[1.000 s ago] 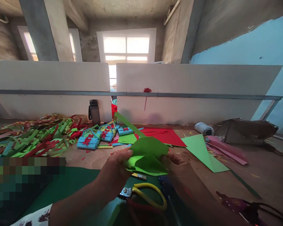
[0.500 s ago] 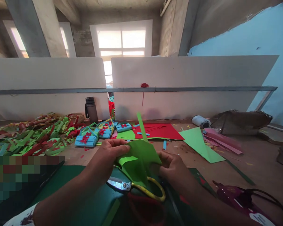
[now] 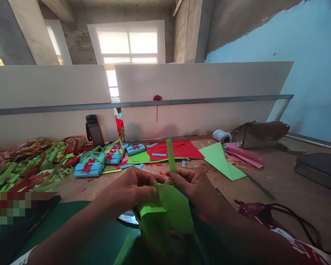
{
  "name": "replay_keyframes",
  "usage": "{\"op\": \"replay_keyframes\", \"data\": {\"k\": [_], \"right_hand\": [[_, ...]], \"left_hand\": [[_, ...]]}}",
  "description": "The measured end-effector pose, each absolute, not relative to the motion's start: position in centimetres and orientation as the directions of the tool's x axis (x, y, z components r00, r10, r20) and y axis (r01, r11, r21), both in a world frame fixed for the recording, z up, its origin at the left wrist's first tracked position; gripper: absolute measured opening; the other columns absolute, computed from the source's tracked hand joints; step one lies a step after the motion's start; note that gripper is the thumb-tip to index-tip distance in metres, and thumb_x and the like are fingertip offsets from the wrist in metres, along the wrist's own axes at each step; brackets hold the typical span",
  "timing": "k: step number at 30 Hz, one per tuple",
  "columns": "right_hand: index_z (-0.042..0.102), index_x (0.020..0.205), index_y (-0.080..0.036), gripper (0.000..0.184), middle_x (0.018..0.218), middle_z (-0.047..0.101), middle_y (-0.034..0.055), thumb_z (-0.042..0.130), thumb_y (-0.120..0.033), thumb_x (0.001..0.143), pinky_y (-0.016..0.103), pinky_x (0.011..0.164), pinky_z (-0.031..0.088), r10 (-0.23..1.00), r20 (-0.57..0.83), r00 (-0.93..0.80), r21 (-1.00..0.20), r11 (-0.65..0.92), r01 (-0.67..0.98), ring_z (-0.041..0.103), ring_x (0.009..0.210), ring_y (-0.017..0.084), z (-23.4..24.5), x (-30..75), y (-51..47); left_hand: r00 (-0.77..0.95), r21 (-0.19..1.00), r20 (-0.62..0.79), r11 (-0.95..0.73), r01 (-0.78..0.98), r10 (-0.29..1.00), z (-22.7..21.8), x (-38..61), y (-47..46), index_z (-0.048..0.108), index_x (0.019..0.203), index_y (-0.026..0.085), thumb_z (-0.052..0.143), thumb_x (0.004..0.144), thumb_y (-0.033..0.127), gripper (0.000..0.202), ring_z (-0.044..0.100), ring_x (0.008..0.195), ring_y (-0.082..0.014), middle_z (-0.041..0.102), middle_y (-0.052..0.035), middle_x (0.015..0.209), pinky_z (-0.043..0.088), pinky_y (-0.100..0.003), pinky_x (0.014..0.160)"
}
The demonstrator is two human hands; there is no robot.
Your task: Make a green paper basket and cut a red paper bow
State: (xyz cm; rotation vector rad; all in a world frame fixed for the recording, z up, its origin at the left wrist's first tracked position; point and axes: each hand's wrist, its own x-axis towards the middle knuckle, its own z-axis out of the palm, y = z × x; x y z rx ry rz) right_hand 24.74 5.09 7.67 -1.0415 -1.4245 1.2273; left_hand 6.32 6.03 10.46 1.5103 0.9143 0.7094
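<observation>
A folded piece of bright green paper [image 3: 179,206] is held up over the dark green cutting mat [image 3: 79,221]. My left hand [image 3: 140,186] grips its upper left edge between thumb and fingers. My right hand [image 3: 189,180] is closed at the top, pinching the base of a narrow green paper strip [image 3: 170,154] that stands upright from the folded paper. The fingertips of both hands nearly meet there. Below, a scissors blade [image 3: 129,219] shows on the mat; the paper and my arms hide the rest of the scissors. Another green strip [image 3: 123,250] lies near the front edge.
Small blue paper bags [image 3: 88,168] with red flowers stand left of centre, beside a heap of paper strips [image 3: 22,165]. A dark bottle [image 3: 94,130] is behind. Red sheets [image 3: 179,149], light green paper [image 3: 223,162] and a purple glue gun [image 3: 256,213] lie right.
My right hand has moved from the paper's right edge up to the base of the strip. The paper is lower and covers the scissors' yellow handle. The view has turned right.
</observation>
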Motion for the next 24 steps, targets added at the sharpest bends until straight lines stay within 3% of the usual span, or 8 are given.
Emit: {"op": "replay_keyframes", "data": {"k": [3,7,11,14,19,24], "right_hand": [[0.064,0.066,-0.015,0.026,0.059,0.055,-0.0028,0.061,-0.037,0.078,0.019,0.046,0.032,0.962,0.134,-0.237,-0.986,0.153,0.062,0.043,0.051,0.008,7.2,24.9,5.2],[0.060,0.053,-0.014,0.033,0.048,0.043,-0.0055,0.062,-0.037,0.077,0.020,0.042,0.022,0.932,0.112,-0.344,-0.983,0.155,0.099,0.032,0.044,0.006,7.0,25.0,5.3],[0.070,0.062,-0.017,0.031,0.064,0.059,0.0002,0.058,-0.040,0.078,0.023,0.049,0.033,0.871,0.118,-0.477,-0.981,0.177,0.081,0.048,0.056,0.013,7.7,24.9,4.8],[0.070,0.064,-0.018,0.030,0.074,0.061,0.0020,0.053,-0.038,0.081,0.024,0.053,0.036,0.825,0.122,-0.552,-0.975,0.203,0.087,0.052,0.064,0.015,8.0,25.0,4.5],[0.054,0.049,-0.016,0.035,0.049,0.041,-0.0049,0.055,-0.037,0.077,0.021,0.043,0.025,0.869,-0.004,-0.495,-0.948,0.155,0.279,0.031,0.045,0.008,7.2,25.4,4.7],[0.059,0.056,-0.016,0.028,0.054,0.051,-0.0032,0.055,-0.035,0.076,0.022,0.043,0.026,0.872,-0.035,-0.488,-0.935,0.144,0.325,0.037,0.047,0.009,7.2,25.7,4.9]], "left_hand": [[0.524,0.991,-0.050,-0.024,0.133,0.850,10.7,7.0,5.7,0.070,0.058,0.019,0.064,0.066,0.022,0.011,0.065,0.072,-0.0207,0.065,-0.0076,0.111,0.046,-0.025,0.053],[0.514,0.984,-0.009,-0.085,0.158,0.858,10.5,7.7,5.7,0.072,0.060,0.019,0.062,0.065,0.021,0.011,0.063,0.063,-0.0167,0.065,-0.0065,0.111,0.044,-0.024,0.049],[0.500,0.981,0.008,-0.103,0.162,0.866,9.7,7.9,5.9,0.072,0.060,0.019,0.064,0.062,0.022,0.009,0.062,0.059,-0.0187,0.071,-0.0074,0.083,0.045,-0.026,0.050],[0.492,0.981,-0.011,-0.087,0.175,0.871,9.2,7.8,6.1,0.073,0.061,0.019,0.065,0.064,0.023,0.009,0.063,0.060,-0.0208,0.070,-0.0071,0.070,0.045,-0.027,0.051],[0.485,0.985,-0.057,-0.031,0.171,0.873,9.0,7.7,6.1,0.073,0.068,0.017,0.063,0.068,0.024,0.012,0.061,0.059,-0.0174,0.070,-0.0060,0.071,0.043,-0.023,0.050],[0.389,0.981,-0.077,0.000,0.194,0.918,9.3,7.6,6.1,0.072,0.067,0.017,0.066,0.066,0.024,0.009,0.056,0.048,-0.0132,0.065,-0.0029,0.057,0.039,-0.020,0.044]]}}
